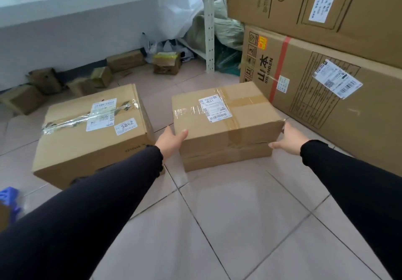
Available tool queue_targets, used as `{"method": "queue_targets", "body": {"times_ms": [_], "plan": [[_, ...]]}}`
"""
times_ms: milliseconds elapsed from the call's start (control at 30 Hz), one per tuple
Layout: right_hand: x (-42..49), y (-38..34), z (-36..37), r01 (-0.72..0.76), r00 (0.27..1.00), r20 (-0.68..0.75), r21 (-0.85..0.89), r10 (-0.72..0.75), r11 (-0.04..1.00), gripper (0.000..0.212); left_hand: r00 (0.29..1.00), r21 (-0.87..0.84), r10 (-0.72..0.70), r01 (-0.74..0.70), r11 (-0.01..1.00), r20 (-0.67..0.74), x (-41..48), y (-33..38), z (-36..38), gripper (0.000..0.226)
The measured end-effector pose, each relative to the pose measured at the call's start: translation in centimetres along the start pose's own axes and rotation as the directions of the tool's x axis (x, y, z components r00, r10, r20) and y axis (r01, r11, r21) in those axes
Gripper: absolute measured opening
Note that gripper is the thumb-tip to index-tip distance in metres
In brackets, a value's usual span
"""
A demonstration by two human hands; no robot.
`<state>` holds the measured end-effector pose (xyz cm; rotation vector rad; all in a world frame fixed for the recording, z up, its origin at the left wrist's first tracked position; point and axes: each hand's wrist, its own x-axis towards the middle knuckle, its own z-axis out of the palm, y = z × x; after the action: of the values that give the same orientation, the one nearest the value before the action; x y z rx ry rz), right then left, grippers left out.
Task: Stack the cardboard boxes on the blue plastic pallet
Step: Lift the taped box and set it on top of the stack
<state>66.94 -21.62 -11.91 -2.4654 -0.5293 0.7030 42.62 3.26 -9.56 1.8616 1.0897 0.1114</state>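
Observation:
A taped cardboard box with a white shipping label rests on the tiled floor in front of me. My left hand presses flat against its left side, thumb on the front face. My right hand touches its right near corner, fingers spread. Both hands hold the box between them. A second, larger cardboard box with a "5842" sticker sits on the floor to the left. A blue plastic corner, perhaps the pallet, shows at the far left edge.
Two big cardboard cartons are stacked at the right, close to the held box. A white metal shelf stands behind, with bags and several small boxes scattered on the floor beneath it. Tiled floor lies in front of me.

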Motion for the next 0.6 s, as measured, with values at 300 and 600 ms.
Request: {"method": "queue_targets", "body": {"times_ms": [300,600], "plan": [[0.8,-1.6,0.9,0.008,0.992,-0.118,0.355,0.036,0.935,0.103,0.988,-0.426,-0.037,0.097,0.900,0.147,1.0,-0.1,0.6,0.068],[-5.8,-12.2,-7.4,0.320,0.878,-0.441,0.248,-0.188,0.914,0.077,0.985,-0.531,0.169,-0.163,0.832,-0.037,-3.4,9.2,-9.7,0.050]]}}
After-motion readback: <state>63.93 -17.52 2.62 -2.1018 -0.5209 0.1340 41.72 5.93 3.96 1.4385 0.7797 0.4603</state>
